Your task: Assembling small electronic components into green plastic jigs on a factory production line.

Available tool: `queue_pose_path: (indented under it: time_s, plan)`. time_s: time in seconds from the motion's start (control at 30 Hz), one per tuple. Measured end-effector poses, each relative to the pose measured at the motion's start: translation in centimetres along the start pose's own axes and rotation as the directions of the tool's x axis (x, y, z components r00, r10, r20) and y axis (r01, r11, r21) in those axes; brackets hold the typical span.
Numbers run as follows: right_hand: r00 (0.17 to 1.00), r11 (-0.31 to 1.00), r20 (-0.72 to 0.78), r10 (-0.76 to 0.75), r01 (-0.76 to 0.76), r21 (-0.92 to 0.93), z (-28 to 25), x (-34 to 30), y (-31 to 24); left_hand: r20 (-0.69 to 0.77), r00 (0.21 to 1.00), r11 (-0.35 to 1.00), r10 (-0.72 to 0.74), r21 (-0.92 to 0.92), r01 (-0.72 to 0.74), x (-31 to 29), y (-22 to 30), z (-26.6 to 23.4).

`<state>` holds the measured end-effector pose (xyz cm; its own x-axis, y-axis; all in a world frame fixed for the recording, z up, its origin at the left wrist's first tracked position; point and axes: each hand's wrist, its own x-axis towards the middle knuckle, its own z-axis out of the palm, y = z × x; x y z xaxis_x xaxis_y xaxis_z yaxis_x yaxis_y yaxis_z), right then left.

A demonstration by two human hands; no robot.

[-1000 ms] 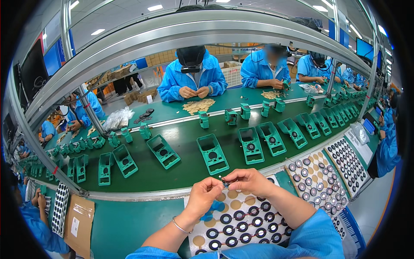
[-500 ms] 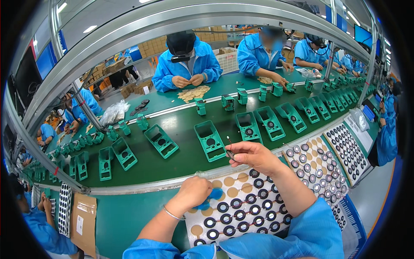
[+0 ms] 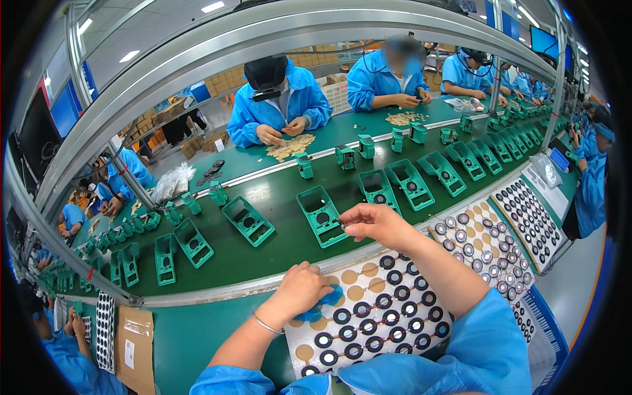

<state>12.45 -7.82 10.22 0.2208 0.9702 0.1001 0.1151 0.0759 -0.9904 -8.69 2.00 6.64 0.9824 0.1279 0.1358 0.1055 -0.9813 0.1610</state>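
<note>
My right hand (image 3: 378, 225) pinches a small dark speaker (image 3: 342, 226), mostly hidden by the fingertips, with a thin wire rising from it. It is over the lower right corner of a green plastic housing (image 3: 308, 199), which has a large opening and a round dark part inside. My left hand (image 3: 303, 289), a metal bangle at its wrist, rests at the upper left of a white tray (image 3: 304, 334). Its fingers are bent but apart, with blue patches like finger cots (image 3: 331, 295) at the tips. Black ring-shaped speakers (image 3: 361, 309) and tan discs (image 3: 355, 294) fill the tray.
Green housings (image 3: 248, 219) line the dark green belt (image 3: 263, 260), with smaller green parts (image 3: 304, 166) behind. More trays (image 3: 530, 217) of round parts stand right; cardboard (image 3: 135, 342) lies left. A metal frame (image 3: 250, 33) spans above. Co-workers in blue (image 3: 280, 105) sit opposite.
My right hand has moved slightly left and down with the speaker, closer to the green housing. My left hand stays by the tray. Across the belt, a co-worker's hand has drawn back from the green parts.
</note>
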Motion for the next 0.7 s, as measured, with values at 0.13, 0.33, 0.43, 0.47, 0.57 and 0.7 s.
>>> queue_pose_path:
  time_s: [0.13, 0.33, 0.43, 0.47, 0.57, 0.7]
  plan:
    - [1.000, 0.997, 0.013, -0.019, 0.020, -0.070, 0.0, 1.3, 0.0, -0.034, 0.997, 0.998, 0.066, -0.001, -0.066, 0.1, -0.5, 0.1]
    - [0.997, 0.994, -0.010, -0.077, 0.076, -0.074, 0.2, 3.0, 1.8, -0.011, 0.996, 0.995, 0.086, -0.056, -0.087, 0.5, -0.7, -0.2]
    - [0.996, 0.994, -0.047, -0.078, 0.075, -0.079, -0.2, 3.6, 2.6, -0.006, 0.999, 0.974, 0.051, -0.222, -0.051, 0.5, -1.0, -0.7]
    - [0.995, 0.994, -0.053, -0.079, 0.074, -0.082, -0.5, 3.9, 3.0, -0.007, 0.998, 0.973, 0.058, -0.223, -0.058, 0.8, -1.3, -0.7]
    - [0.981, 0.968, -0.076, -0.177, 0.159, -0.196, -1.1, 5.2, 3.9, -0.109, 0.994, 0.960, -0.002, -0.278, -0.029, 2.2, -2.8, -0.1]
    - [0.962, 0.879, -0.131, -0.239, 0.157, -0.450, 0.0, 7.6, 5.1, -0.146, 0.989, 0.986, -0.015, -0.166, -0.009, 5.2, -4.7, 3.0]
